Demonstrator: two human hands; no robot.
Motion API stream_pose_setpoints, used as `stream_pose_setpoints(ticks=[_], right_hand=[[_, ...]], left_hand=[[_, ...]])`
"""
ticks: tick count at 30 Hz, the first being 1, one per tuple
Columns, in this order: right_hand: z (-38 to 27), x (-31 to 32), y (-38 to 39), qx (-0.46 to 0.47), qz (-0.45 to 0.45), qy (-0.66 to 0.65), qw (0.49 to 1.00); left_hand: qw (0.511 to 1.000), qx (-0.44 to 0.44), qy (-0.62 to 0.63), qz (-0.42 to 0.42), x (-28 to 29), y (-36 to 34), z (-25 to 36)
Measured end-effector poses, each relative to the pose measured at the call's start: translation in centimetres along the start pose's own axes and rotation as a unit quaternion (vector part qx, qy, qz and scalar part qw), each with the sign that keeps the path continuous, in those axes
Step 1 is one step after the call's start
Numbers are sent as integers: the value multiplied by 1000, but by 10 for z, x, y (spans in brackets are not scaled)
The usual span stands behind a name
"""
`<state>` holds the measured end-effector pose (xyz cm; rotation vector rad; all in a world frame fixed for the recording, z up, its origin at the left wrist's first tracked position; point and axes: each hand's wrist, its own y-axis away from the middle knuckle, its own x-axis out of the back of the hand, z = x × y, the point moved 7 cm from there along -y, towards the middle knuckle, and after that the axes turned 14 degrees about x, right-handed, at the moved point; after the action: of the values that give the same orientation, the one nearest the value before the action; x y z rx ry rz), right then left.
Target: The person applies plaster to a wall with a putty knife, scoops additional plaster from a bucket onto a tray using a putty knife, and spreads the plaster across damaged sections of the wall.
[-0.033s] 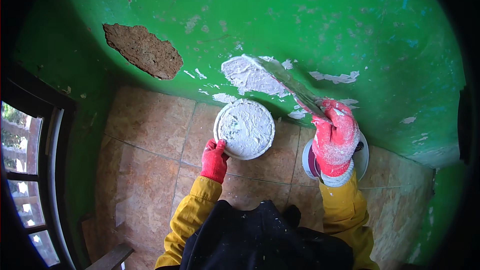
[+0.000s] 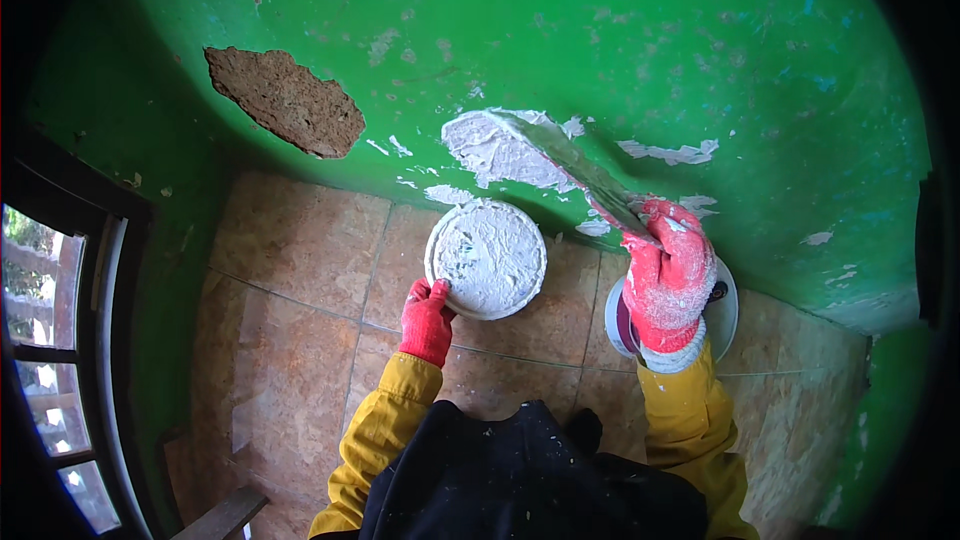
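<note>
My left hand (image 2: pixel 427 323), in a red glove, grips the lower left rim of a round lid (image 2: pixel 490 258) coated with white filler. The lid is held out over the floor, close to the green wall (image 2: pixel 420 0). My right hand (image 2: pixel 672 285), in a red glove smeared with white, is closed around a broad flat spreader (image 2: pixel 588 168). Its far end meets a rough white filler patch (image 2: pixel 495 148) on the wall. Part of the spreader's grip is hidden by my fingers. Below my right hand stands a round bucket (image 2: pixel 728 325), mostly covered by the hand.
A bare brown hole (image 2: pixel 290 100) shows in the wall's plaster at left, and a chipped white strip (image 2: pixel 670 153) lies right of the patch. Brown tiles (image 2: pixel 300 250) form the floor. At far left is a dark-framed window (image 2: pixel 85 280); a wooden piece (image 2: pixel 225 517) juts in below.
The lid and my left hand have shifted very slightly left. My right hand and the spreader stay almost where they were, against the white patch.
</note>
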<state>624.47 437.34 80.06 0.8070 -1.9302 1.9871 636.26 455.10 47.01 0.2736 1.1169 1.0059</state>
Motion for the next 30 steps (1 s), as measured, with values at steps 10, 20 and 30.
stream_pose_setpoints(ticks=[10, 20, 30], right_hand=[[-4, -55, 30, -47, -91, -108, 989], [10, -119, 18, -101, -139, -110, 979], [18, -139, -29, -105, -134, -56, 984]], left_hand=[[1000, 14, 4, 27, 10, 4, -1], [999, 18, -9, 29, 15, -1, 19], [999, 28, -6, 17, 15, -11, 36]])
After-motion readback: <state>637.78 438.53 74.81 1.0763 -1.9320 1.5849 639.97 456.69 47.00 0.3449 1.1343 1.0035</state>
